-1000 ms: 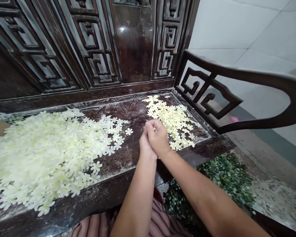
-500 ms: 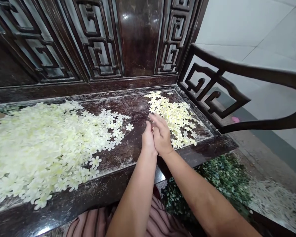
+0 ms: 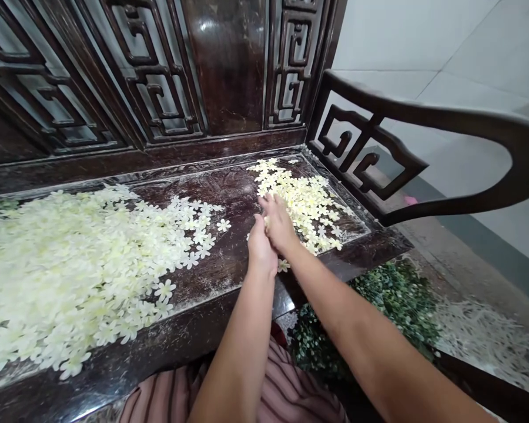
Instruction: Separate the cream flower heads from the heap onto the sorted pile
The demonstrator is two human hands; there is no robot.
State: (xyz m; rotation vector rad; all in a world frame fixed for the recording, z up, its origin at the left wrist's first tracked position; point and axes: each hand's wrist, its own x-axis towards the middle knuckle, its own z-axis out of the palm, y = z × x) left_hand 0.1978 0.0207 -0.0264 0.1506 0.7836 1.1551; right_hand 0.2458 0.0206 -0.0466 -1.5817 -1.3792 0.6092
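My left hand (image 3: 263, 249) and my right hand (image 3: 281, 228) are pressed palm to palm above the front part of a dark wooden bench seat (image 3: 235, 255). A few small pale-yellow flowers show between the palms; most of what lies there is hidden. One loose five-petalled flower (image 3: 283, 265) is just below my right wrist. Right beyond my hands spreads a smaller patch of pale-yellow flowers (image 3: 306, 200). To the left lies a big heap of white flowers (image 3: 79, 264), with a single white flower (image 3: 223, 225) apart at its right edge.
Carved lattice panels form the bench back (image 3: 235, 70). A curved wooden armrest (image 3: 423, 117) closes the right end. Below the front edge are green artificial foliage (image 3: 392, 311) and a pile of thin white strands (image 3: 489, 341). White scraps dust the seat.
My palms have slid against each other, the right one shifting slightly. A loose flower now shows below my right wrist. The whole view has moved a little to the right.
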